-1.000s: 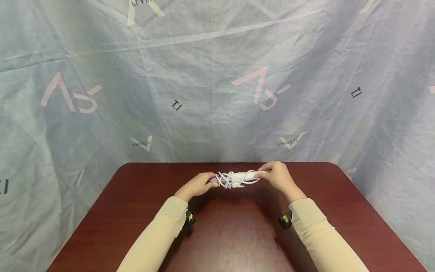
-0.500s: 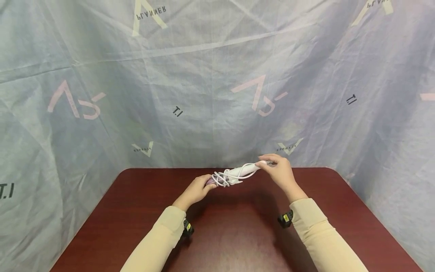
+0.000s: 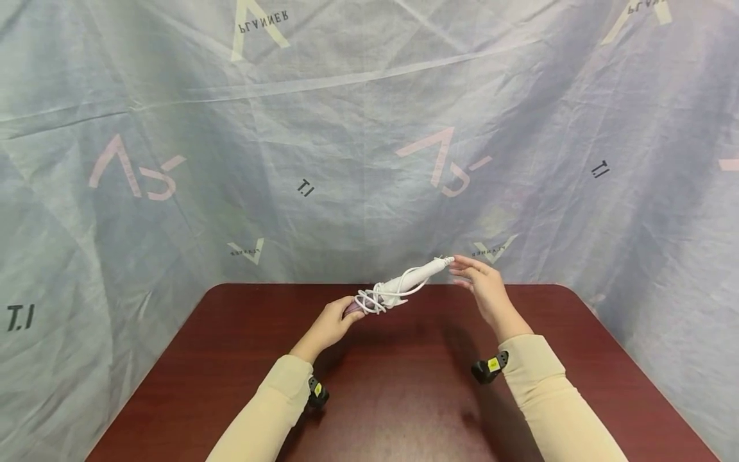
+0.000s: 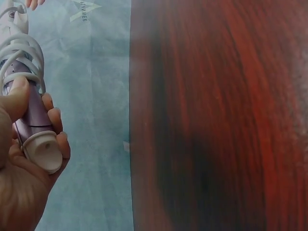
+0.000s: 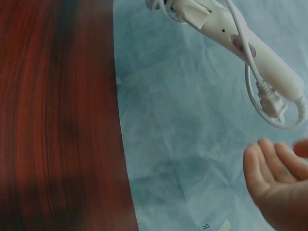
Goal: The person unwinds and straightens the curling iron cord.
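My left hand (image 3: pixel 328 325) grips the purple barrel of a curling iron (image 3: pixel 411 278) above the table. Its white handle slants up to the right. In the left wrist view my thumb lies along the purple barrel (image 4: pixel 36 109), and the white end cap (image 4: pixel 45 153) shows by my fingers. A white cord (image 4: pixel 24 48) is wound around the iron's middle. My right hand (image 3: pixel 489 290) is beside the handle's cord end, fingers extended and holding nothing. The right wrist view shows those fingers apart from the handle (image 5: pixel 274 70), below the cord's plug (image 5: pixel 272 104).
The dark red wooden table (image 3: pixel 392 398) spreads under both arms. A grey-blue printed cloth (image 3: pixel 358 141) hangs behind it and at its sides. Each wrist carries a small black camera, such as the right wrist's camera (image 3: pixel 485 369).
The curling iron's handle end has risen from nearly level to a slant. My right hand has let go of the handle and moved slightly up and right. My left hand keeps its grip.
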Demonstrator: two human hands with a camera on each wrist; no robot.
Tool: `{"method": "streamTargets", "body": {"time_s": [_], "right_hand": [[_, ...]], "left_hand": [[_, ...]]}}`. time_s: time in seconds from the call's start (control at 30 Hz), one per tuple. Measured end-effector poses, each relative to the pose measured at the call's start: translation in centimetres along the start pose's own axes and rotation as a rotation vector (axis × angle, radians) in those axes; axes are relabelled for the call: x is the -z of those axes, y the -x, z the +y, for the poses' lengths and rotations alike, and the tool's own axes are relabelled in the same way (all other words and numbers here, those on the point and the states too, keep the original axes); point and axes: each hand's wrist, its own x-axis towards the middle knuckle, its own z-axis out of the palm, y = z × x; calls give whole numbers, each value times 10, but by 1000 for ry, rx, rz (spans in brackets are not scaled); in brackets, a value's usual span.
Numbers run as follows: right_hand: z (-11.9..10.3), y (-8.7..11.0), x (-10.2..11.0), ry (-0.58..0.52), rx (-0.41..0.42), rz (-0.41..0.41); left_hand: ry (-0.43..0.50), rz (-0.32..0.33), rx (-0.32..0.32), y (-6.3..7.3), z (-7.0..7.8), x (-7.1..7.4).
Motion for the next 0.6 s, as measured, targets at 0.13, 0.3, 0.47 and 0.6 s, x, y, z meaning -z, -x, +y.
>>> {"method": "streamTargets", "body": {"time_s": [0.13,0.3,0.47,0.6], "right_hand": [[3,0,0,-33,7,-122],[10,-3,2,-109,15,-175],[17,-6,3,-197,54,-164],[21,-6,0,-243,85,-140]], "left_hand": [[32,-16,7,3,1,0],[74,-36,2,4,2,-1],[86,-44,12,6,1,-5],[108,-46,28,6,1,-6]]}}
